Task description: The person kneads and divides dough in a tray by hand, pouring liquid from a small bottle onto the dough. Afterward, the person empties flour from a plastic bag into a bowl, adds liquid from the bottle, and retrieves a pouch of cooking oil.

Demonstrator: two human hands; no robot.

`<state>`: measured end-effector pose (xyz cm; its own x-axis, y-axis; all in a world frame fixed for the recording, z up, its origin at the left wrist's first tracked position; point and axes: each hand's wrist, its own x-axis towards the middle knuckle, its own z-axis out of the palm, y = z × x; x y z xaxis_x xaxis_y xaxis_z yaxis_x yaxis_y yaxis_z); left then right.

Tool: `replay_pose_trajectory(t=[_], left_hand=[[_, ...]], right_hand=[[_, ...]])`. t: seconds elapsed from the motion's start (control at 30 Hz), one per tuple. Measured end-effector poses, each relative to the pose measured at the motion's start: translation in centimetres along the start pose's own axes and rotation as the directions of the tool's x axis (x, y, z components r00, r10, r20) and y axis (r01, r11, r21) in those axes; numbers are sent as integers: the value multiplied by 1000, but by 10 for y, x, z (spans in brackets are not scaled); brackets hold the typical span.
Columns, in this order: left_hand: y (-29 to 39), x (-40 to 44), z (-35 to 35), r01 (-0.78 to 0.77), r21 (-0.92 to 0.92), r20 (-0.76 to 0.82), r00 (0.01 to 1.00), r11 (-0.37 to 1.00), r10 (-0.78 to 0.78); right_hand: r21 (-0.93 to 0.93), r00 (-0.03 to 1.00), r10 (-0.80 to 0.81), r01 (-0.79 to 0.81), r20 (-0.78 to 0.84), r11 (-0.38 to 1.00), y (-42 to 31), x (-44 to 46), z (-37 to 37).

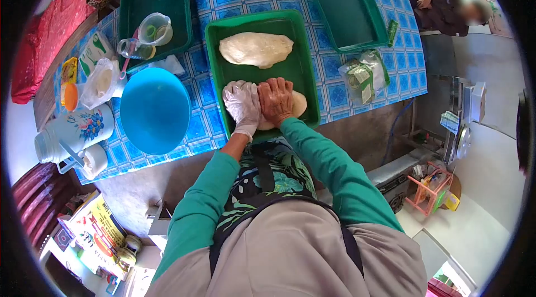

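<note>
A green tray (257, 75) holds two pieces of dough. The far one, a long pale dough piece (257, 49), lies untouched across the tray. My left hand (242, 106), in a thin clear glove, presses on the near dough piece (300, 105), its fingers curled over the far side. Right beside it, my bare right hand (275, 100) grips the same dough with bent fingers. Both hands cover most of this piece; its rounded right end shows past my right hand, and a little shows below.
Left of the tray stand a blue basin (155, 111), a flowered thermos (78, 129) and a dark green tray (153, 3) with clear plastic containers. Another dark green tray (343, 6) and a plastic packet (365, 76) lie to the right. A person (441, 9) sits beyond the table's right side.
</note>
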<state>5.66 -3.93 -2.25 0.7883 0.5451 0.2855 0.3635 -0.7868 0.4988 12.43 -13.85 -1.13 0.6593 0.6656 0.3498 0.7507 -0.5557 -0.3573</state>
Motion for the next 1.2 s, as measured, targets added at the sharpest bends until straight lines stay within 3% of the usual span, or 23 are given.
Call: replay_pose_trajectory(t=[0.13, 0.17, 0.3, 0.33, 0.37, 0.4, 0.43, 0.47, 0.5, 0.53, 0.57, 0.6, 0.67, 0.73, 0.77, 0.8, 0.87, 0.93, 1.0, 1.03, 1.07, 1.13, 1.2], left_hand=[[7, 37, 21, 115, 148, 61, 990, 982, -125], [10, 45, 21, 137, 231, 29, 989, 963, -148], [-25, 52, 63, 95, 173, 66, 992, 980, -108], [-21, 58, 36, 92, 175, 56, 993, 980, -104], [-20, 58, 7, 332, -127, 301, 911, 935, -283], [-11, 57, -30, 590, -340, 566, 750, 732, -342], [-2, 51, -59, 643, -292, 571, 711, 708, -410], [-1, 35, -59, 647, -296, 567, 711, 703, -416], [-1, 15, -48, 555, -360, 370, 823, 750, -432], [-2, 0, -32, 452, -396, 154, 891, 799, -428], [-7, -7, -16, 453, -716, 269, 881, 531, -389], [18, 6, -33, 552, -497, 248, 830, 669, -500], [16, 24, 3, 709, -241, 280, 704, 662, -652], [43, 55, -17, 753, -122, 313, 647, 646, -695], [24, 54, 14, 655, -193, 264, 752, 731, -604], [30, 53, 0, 650, -194, 268, 755, 735, -598], [49, 39, -48, 690, -712, 522, 643, 128, -560], [39, 25, -54, 619, -785, 566, 701, -24, -434], [33, 16, -60, 560, -816, 403, 731, 146, -550], [26, 12, -46, 536, -795, 309, 761, 284, -570], [25, 12, -35, 539, -794, 309, 757, 283, -575], [27, 5, -9, 274, -391, -166, 918, 879, -360], [23, 1, 8, 247, -265, -175, 938, 932, -298]], right_hand=[[-174, 994, 98, -89, 47, 981, 25, 27, 21], [-173, 995, 70, -82, -75, 981, 27, 35, 24], [-160, 987, 160, -160, -14, 974, 32, 47, 26], [174, 973, 213, -226, 89, 959, 36, 44, 18], [478, 950, 228, -304, 212, 824, 40, 36, 9], [456, 907, 258, -395, 333, 798, 37, 32, -27], [421, 849, 281, -478, 448, 771, 28, 31, -72], [272, 857, 421, -498, 296, 823, 21, 21, -91], [119, 846, 521, -532, 114, 838, 15, 14, -100], [117, 850, 514, -526, 118, 842, 15, 8, -94], [102, 897, 440, -441, 39, 892, 19, -8, -76], [23, 929, 366, -365, -49, 931, 38, -19, -39], [-174, 954, 203, -244, -221, 954, 76, -41, 34], [54, 951, 302, -299, -63, 953, 61, -16, 32], [645, 671, 656, -677, 345, 354, 33, 12, -1], [646, 669, 662, -677, 339, 353, 22, 25, -27], [787, 718, 494, -608, 491, 102, 10, 22, -65], [838, 770, 469, -535, 432, 106, 15, 10, -67], [420, 767, 641, -569, -40, 707, 13, -5, -51], [-109, 822, 569, -565, 10, 818, 7, -10, -50], [-110, 823, 568, -563, 15, 819, 2, -11, -44], [-433, 921, 387, -371, -54, 821, -10, -8, -29], [-352, 944, 288, -327, -160, 877, -4, 0, -9]])
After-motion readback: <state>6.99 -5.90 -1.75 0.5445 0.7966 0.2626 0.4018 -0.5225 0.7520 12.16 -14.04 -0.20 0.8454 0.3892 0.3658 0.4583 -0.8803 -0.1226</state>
